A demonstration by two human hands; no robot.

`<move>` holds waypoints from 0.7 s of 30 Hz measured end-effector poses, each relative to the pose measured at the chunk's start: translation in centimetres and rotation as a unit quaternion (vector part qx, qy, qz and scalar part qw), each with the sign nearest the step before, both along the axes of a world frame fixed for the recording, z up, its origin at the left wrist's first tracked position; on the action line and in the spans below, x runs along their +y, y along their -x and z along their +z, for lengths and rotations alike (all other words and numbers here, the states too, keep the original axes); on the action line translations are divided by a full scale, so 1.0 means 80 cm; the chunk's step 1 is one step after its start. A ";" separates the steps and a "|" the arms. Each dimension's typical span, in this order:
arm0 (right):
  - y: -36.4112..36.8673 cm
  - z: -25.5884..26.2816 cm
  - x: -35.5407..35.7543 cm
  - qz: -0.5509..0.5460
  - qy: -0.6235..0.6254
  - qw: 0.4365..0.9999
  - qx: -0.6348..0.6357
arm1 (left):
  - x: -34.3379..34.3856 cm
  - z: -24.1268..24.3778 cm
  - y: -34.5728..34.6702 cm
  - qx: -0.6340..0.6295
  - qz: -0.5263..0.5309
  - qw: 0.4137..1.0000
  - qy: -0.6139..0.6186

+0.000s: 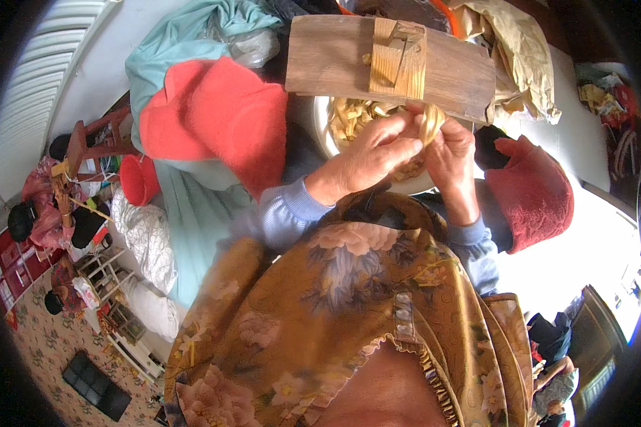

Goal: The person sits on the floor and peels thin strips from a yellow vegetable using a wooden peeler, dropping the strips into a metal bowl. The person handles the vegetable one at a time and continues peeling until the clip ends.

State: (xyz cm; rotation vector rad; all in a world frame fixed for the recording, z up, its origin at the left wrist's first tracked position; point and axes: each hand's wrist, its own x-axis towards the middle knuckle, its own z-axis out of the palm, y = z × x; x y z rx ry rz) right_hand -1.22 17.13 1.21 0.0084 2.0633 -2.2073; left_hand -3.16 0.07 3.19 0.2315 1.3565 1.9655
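My left hand (pixel 379 152) and my right hand (pixel 453 152) meet over a white basin (pixel 322 125). Between their fingers is a pale yellow folded strip (pixel 432 123), perhaps dried plant material, held by both. Many similar yellowish strips (pixel 355 115) lie in the basin, partly hidden by my hands. Just beyond, a wooden board (pixel 328 58) spans the far side of the basin. Fixed across its middle is a lighter wooden block (pixel 384 61) with a narrow slot and a raised piece at its far end. A small yellowish bit rests on the board beside the block.
A bright red cloth (pixel 229 112) lies to my left over teal fabric (pixel 197 213). On my right is a dark red cloth (pixel 534 197). A crumpled brown paper bag (pixel 529 58) stands beyond the board. Far left are a red bucket (pixel 139 180), a wooden stool (pixel 99 133) and other people.
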 end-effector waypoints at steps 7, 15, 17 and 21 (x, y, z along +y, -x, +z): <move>-0.005 -0.016 0.004 -0.080 -0.324 0.935 0.122 | 0.027 -0.053 -0.019 -0.089 0.055 0.992 -0.074; -0.042 -0.044 0.023 0.082 -0.044 0.981 -0.169 | 0.008 -0.063 -0.045 0.504 0.103 0.791 0.332; -0.046 -0.055 0.012 0.032 0.207 0.934 -0.289 | 0.012 -0.071 -0.044 0.517 0.164 0.785 0.300; -0.034 -0.058 0.003 0.022 0.385 0.887 -0.253 | 0.013 -0.063 -0.037 0.463 0.192 0.831 0.240</move>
